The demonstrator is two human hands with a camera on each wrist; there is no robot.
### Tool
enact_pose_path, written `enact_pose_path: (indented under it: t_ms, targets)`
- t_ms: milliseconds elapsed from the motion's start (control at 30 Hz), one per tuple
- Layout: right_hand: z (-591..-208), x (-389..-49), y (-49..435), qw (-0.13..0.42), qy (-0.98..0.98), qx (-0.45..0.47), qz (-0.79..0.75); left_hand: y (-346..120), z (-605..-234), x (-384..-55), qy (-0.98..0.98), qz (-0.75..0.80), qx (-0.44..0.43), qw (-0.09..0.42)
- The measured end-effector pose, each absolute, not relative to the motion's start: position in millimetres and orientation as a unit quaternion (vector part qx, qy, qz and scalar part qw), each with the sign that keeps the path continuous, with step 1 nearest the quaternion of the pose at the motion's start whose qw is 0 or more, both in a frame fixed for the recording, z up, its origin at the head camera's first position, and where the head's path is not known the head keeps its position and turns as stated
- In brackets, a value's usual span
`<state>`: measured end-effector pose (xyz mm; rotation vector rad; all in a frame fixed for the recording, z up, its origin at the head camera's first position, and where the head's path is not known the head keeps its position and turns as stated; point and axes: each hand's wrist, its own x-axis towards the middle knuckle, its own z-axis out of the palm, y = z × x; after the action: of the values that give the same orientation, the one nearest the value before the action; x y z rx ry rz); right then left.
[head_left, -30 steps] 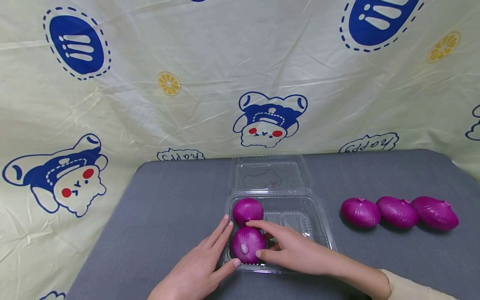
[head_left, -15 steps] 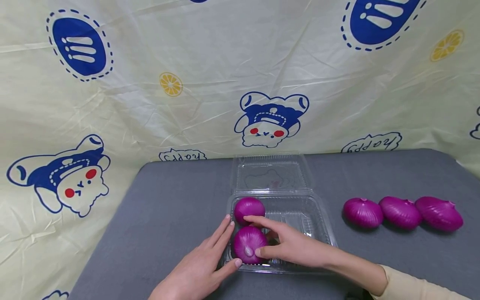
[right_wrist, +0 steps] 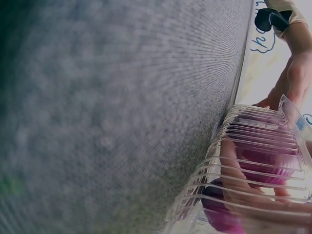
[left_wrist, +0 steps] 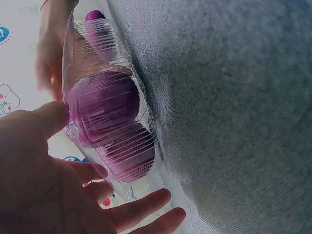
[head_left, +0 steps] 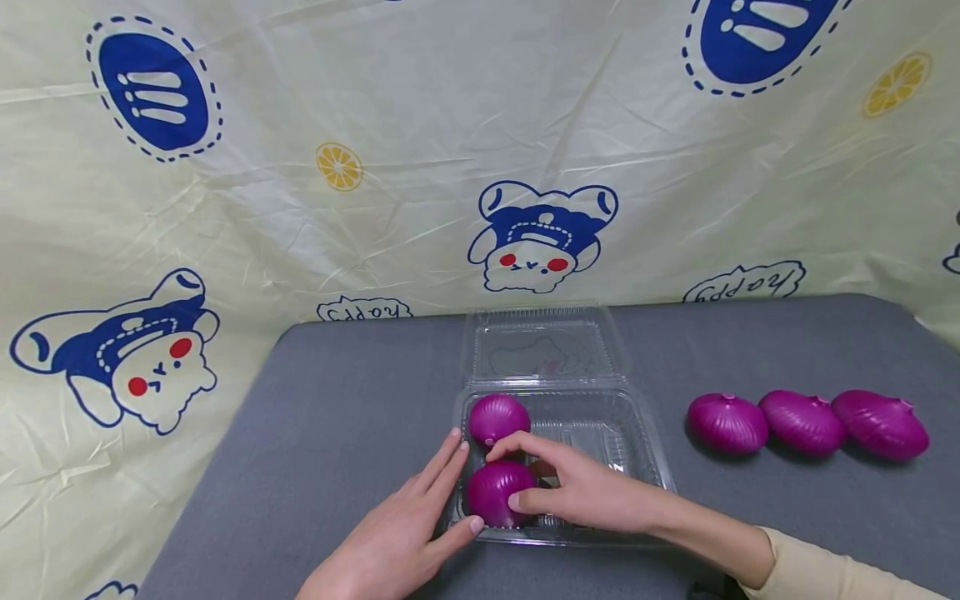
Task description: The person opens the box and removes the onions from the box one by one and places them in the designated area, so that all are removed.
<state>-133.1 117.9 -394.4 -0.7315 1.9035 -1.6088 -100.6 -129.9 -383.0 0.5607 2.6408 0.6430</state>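
Two purple onions sit in the left part of a clear plastic clamshell box (head_left: 592, 425), one behind the other. My right hand (head_left: 581, 487) holds the near onion (head_left: 491, 492), with the thumb on its front and the index finger over its back. The far onion (head_left: 498, 417) stands just beyond that finger. Along the box's left side my left hand (head_left: 397, 525) rests, fingers extended and thumb at the near left corner. In the left wrist view both onions show through the ribbed wall (left_wrist: 105, 102). The right wrist view shows right-hand fingers (right_wrist: 234, 163) inside the box.
Three more purple onions (head_left: 727, 423) lie in a row on the grey table (head_left: 360, 383), right of the box. The box's lid (head_left: 540, 346) lies folded back, away from me. A patterned cloth (head_left: 420, 108) hangs behind the table.
The near onion has turned in my right hand; its pale stem end, earlier facing up, has rolled toward the front right and out of sight. My left hand stays in place.
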Motion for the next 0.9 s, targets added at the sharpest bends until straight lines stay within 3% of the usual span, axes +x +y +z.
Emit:
enact_pose_path:
  t_ms: [567, 900]
  targets:
    - [-391.2, -137.5, 121.7, 0.259, 0.702, -0.274, -0.604, -129.6, -382.4, -101.1, 0.934, 0.231, 0.196, 0.189]
    - [-387.7, -136.6, 124.8, 0.198, 0.728, -0.246, -0.609, -128.9, -381.6, -101.0, 0.936, 0.228, 0.188, 0.193]
